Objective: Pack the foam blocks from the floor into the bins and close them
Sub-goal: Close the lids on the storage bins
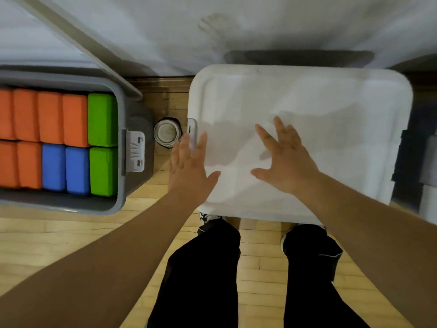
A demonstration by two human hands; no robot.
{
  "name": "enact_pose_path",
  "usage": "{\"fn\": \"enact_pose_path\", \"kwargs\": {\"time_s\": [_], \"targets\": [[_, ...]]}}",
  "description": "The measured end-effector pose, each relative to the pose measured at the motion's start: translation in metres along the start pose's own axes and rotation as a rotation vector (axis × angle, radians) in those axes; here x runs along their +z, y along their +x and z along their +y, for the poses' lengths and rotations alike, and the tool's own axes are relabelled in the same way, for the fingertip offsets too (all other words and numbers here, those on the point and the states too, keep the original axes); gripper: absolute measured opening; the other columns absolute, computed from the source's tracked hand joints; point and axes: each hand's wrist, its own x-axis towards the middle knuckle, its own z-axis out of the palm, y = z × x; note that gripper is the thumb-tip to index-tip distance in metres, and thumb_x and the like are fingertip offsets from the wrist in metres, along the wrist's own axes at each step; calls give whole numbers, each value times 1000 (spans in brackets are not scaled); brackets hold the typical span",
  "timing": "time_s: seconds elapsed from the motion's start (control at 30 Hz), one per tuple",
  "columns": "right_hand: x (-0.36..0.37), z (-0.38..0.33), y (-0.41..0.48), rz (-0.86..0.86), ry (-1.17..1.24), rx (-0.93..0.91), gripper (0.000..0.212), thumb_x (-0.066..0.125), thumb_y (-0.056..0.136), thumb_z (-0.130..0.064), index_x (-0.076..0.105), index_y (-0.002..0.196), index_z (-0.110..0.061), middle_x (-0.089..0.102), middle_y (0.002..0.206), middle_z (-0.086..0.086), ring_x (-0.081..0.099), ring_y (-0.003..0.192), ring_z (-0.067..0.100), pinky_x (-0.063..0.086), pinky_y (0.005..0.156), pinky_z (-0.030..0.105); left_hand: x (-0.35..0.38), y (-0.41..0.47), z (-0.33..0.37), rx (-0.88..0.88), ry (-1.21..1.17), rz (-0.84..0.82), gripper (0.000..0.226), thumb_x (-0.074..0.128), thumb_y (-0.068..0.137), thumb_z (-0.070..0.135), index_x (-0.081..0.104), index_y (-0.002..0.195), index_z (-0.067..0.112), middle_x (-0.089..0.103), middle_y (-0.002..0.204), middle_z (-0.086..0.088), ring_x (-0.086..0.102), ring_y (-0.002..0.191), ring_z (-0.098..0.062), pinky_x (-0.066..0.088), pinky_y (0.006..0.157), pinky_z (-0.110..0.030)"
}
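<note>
A white lid (319,110) covers the bin right in front of me, hiding what is inside. My left hand (190,166) lies flat with fingers spread at the lid's left edge, beside its white latch (192,129). My right hand (285,159) rests palm down, fingers spread, on the lid's middle. To the left stands an uncovered grey bin (121,147) packed with upright foam blocks: several orange blocks (50,117), two blue blocks (66,168) and two green blocks (102,143). Its white latch (134,151) hangs on the near end wall.
A round metal floor fitting (167,133) sits between the two bins on the wooden floor (59,233). A white wall (165,31) runs behind them, and a grey lid (78,41) leans against it. Dark and grey stacked items (423,162) stand at the right. My black-trousered legs (208,268) are below.
</note>
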Motion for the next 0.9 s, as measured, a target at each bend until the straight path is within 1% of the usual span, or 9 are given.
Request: {"fn": "enact_pose_path", "kwargs": {"time_s": [0.07, 0.17, 0.3, 0.43, 0.5, 0.57, 0.67, 0.8, 0.9], "targets": [[-9, 32, -15, 122, 66, 27, 101, 62, 89, -62, -12, 156, -48, -25, 166, -3, -15, 154, 31, 16, 124, 53, 0, 1, 32, 79, 57, -9, 100, 59, 92, 61, -17, 155, 44, -17, 167, -2, -12, 155, -33, 2, 123, -51], [-17, 97, -34, 224, 126, 195, 99, 62, 88, -63, -8, 157, -46, -20, 167, -1, -10, 154, 35, 14, 123, 53, 6, 9, 92, 180, 111, -56, 102, 60, 91, 63, -17, 155, 44, -22, 167, -3, -14, 155, -33, 0, 124, -50], [-19, 181, -50, 271, 184, 383, 100, 61, 87, -67, -10, 155, -47, -19, 166, -1, -9, 154, 36, 16, 123, 56, 21, 25, 180, 345, 213, -80, 108, 62, 88, 66, -19, 155, 44, -25, 166, -5, -15, 154, -38, 2, 124, -54], [5, 239, -51, 279, 413, 473, 99, 63, 87, -63, -10, 153, -51, -14, 167, -4, 3, 154, 36, 21, 121, 58, 48, 37, 257, 501, 364, -127, 118, 67, 80, 71, -25, 151, 49, -34, 162, -2, -22, 149, -47, 2, 121, -66], [21, 257, -50, 242, 650, 450, 99, 62, 86, -66, -14, 150, -56, 2, 167, -6, 22, 150, 35, 29, 117, 57, 66, 43, 280, 455, 420, -199, 124, 70, 77, 72, -29, 149, 51, -42, 158, -1, -31, 145, -50, 0, 118, -71], [36, 266, -48, 229, 860, 413, 101, 62, 87, -66, -13, 153, -51, 32, 154, -7, 44, 134, 25, 39, 109, 45, 77, 45, 288, 394, 467, -224, 128, 72, 74, 72, -32, 146, 52, -48, 154, -1, -37, 141, -51, -1, 116, -73], [44, 269, -48, 280, 1005, 443, 110, 70, 81, -65, -4, 158, -39, 42, 151, -6, 50, 130, 22, 43, 105, 42, 75, 45, 289, 372, 508, -241, 128, 69, 73, 76, -34, 145, 53, -49, 153, 0, -37, 142, -49, -1, 117, -71], [47, 271, -57, 386, 890, 473, 102, 72, 81, -62, 13, 159, -31, 38, 147, 2, 48, 130, 25, 45, 106, 43, 68, 43, 297, 329, 545, -289, 127, 68, 74, 77, -36, 143, 54, -49, 153, 0, -38, 142, -47, -1, 118, -70], [47, 274, -70, 358, 664, 328, 83, 59, 95, -54, 10, 160, -38, 33, 139, 3, 47, 122, 24, 43, 103, 36, 67, 43, 301, 320, 561, -274, 127, 68, 72, 79, -34, 144, 55, -46, 155, 0, -36, 143, -47, 1, 119, -69]]}}
